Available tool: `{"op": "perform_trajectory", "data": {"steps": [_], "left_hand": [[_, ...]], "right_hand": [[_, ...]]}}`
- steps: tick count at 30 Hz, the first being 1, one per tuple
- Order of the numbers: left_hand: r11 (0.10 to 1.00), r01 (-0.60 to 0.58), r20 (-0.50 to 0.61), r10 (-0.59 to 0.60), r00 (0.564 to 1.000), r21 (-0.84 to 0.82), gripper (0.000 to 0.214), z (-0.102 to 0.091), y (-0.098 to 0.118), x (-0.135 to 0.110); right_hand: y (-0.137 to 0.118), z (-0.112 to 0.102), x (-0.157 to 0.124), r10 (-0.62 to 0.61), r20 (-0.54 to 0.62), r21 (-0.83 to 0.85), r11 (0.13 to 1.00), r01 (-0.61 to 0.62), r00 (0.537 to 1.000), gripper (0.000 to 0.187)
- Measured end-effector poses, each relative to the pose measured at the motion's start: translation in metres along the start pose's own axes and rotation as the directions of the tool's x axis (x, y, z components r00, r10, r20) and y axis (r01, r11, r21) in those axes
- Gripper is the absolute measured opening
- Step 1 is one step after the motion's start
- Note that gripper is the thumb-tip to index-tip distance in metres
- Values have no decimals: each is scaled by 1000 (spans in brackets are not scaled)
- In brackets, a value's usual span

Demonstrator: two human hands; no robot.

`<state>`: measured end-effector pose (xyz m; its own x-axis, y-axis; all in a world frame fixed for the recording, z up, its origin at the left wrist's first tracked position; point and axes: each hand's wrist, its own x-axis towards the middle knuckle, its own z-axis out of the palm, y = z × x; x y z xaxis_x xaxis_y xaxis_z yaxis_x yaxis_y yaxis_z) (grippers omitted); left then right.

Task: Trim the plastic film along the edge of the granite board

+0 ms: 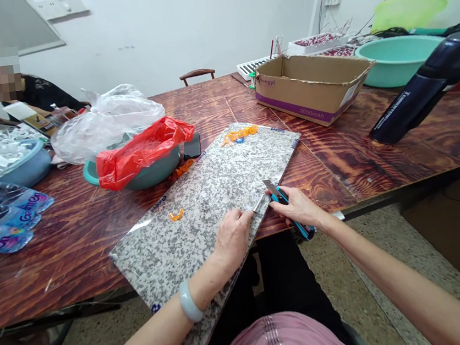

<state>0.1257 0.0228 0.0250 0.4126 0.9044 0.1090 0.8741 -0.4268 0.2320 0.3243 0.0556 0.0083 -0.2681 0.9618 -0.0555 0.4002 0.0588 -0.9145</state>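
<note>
1. Two hands are at work at the near right edge of the board (199, 198), which lies slantwise on the tabletop (75, 240) and overhangs its near edge.
2. Your right hand (298, 206) has its fingers closed round the knife (274, 189), blade out and pointing along that edge.
3. Your left hand (233, 238) presses down on the board just beside the blade, fingers bent. You cannot tell whether they pinch the thin pale piece there.
4. Judged step: a cut at the board's edge, under way.
5. A further stroke calls for a firm hold-down, with the left thumb off the blade's line and the draw away from it.
6. Noted: an orange bit (175, 215) lies loose on the board, well apart from the box (312, 88).
</note>
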Motion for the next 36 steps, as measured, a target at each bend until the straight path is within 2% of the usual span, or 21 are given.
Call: {"op": "perform_trajectory", "data": {"steps": [7, 24, 36], "left_hand": [[995, 6, -82, -14, 997, -103, 21, 6, 1, 5], [988, -17, -96, 2, 995, -153, 22, 6, -2, 3], [971, 26, -124, -57, 991, -237, 16, 5, 0, 5]], "right_hand": [[0, 1, 0, 60, 26, 97, 993, -63, 998, 37], [0, 4, -1, 61, 29, 114, 991, -64, 998, 38], [-6, 2, -2, 86, 55, 150, 984, -93, 995, 32]]}}
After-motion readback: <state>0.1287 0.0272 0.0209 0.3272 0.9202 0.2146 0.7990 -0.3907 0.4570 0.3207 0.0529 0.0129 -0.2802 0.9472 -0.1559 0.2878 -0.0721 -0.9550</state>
